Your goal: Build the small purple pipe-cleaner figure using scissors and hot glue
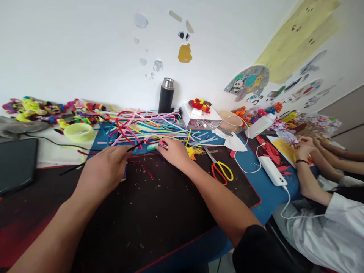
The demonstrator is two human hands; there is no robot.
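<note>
My left hand (106,167) is closed in a pinch on a thin black pipe cleaner (135,146) that points up and right toward the pile. My right hand (175,152) lies palm down at the front edge of a heap of coloured pipe cleaners (142,127), its fingertips on a small pink and green piece (159,144); whether it grips that piece I cannot tell. Both hands rest over a dark mat (159,204) strewn with small cut bits.
Red and yellow scissors (219,167) lie right of my right hand. A black flask (166,94), a white box (201,117), a yellow coil (79,132) and a dark tablet (17,163) stand around. Another person's arms (313,167) work at the right, near a white power bank (273,170).
</note>
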